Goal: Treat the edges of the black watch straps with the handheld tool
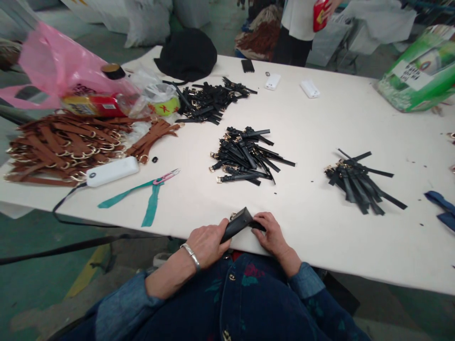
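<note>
At the table's near edge, my left hand (208, 244) is closed around a broad black leather-like strap (236, 225). A bit of gold-coloured metal shows beside it, too small to make out fully. My right hand (272, 232) pinches a narrower dark end at the strap's right side; whether the two parts are one piece is hidden by the fingers. Beyond my hands lies a pile of black buckled straps (245, 154) with gold buckles. A smaller bunch of black straps (359, 180) is spread to the right.
Thread snips (165, 177) with green ribbon lie left, near a white power bank (113, 171) and brown straps (60, 142). Behind are a pink bag (67, 61), more black straps (209, 102) and a black cap (190, 54). A green bag (419, 71) stands right; a person (296, 23) stands beyond.
</note>
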A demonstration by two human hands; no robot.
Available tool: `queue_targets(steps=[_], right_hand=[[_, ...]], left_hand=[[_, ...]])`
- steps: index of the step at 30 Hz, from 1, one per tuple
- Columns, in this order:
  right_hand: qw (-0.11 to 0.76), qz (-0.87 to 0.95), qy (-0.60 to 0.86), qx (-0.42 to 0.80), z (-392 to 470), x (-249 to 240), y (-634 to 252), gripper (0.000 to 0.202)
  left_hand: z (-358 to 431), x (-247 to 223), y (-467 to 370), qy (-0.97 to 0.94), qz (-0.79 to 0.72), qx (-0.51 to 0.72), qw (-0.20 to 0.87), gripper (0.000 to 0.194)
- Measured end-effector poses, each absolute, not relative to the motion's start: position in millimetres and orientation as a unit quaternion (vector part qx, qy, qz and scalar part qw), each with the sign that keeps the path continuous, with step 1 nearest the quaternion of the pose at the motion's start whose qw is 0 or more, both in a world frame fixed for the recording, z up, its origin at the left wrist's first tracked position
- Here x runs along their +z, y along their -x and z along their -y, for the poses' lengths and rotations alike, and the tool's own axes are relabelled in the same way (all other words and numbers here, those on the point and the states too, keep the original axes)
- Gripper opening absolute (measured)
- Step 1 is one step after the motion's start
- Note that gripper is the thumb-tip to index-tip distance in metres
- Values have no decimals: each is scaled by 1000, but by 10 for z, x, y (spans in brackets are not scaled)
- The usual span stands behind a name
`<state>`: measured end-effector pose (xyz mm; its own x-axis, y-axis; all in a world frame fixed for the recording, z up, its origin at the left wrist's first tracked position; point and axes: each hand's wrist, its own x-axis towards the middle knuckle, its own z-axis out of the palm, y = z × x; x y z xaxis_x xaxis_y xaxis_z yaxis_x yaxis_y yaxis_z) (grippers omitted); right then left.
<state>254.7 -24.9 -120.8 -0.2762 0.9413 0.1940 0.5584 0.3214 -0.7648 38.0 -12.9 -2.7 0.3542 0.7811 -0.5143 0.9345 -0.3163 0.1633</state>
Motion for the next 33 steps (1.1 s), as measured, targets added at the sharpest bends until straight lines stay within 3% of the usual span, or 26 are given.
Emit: queue_targets(steps=[9, 13, 25, 33], right_hand=[[343, 732, 521, 272, 284, -1246, -2530, 38], [341, 727, 535, 263, 285, -1241, -2510, 29], [212, 759, 583, 197, 197, -1047, -2266, 27], [181, 757, 599, 188, 196, -1044, -2161, 24]], left_hand=[[32, -17, -63, -763, -573, -179, 238, 33], [30, -32, -92, -766, -571, -175, 237, 34], [13, -126, -12, -736, -587, -126, 313, 33], [24, -127, 1, -735, -587, -106, 322, 31]])
